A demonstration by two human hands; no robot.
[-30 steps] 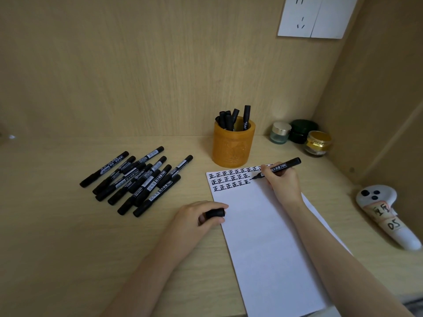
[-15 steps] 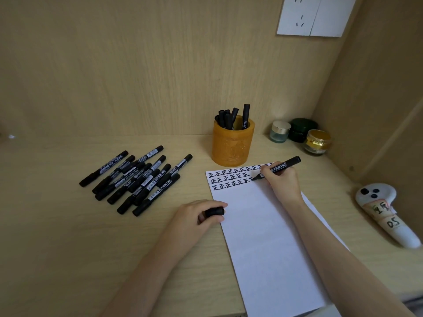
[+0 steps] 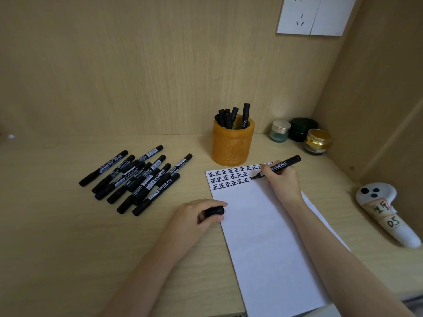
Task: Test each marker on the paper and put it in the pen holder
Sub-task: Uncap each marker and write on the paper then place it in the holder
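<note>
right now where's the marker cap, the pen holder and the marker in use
marker cap [image 3: 214, 211], head view, on its exposed black side
pen holder [image 3: 232, 145], head view, on its carved front wall
marker in use [image 3: 279, 166], head view, on the labelled barrel

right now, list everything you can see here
loose markers: about ten, black, piled left of the paper
pen holder: one, orange, behind the paper
markers in holder: several, black, standing
paper: one, white, rows of black marks at top
jars: three, clear, green, gold, back right corner
controller: one, white, desk's right edge
wall socket: one, white, upper right
left hand: holds black cap at paper's left edge
right hand: holds uncapped marker, tip on paper
</note>
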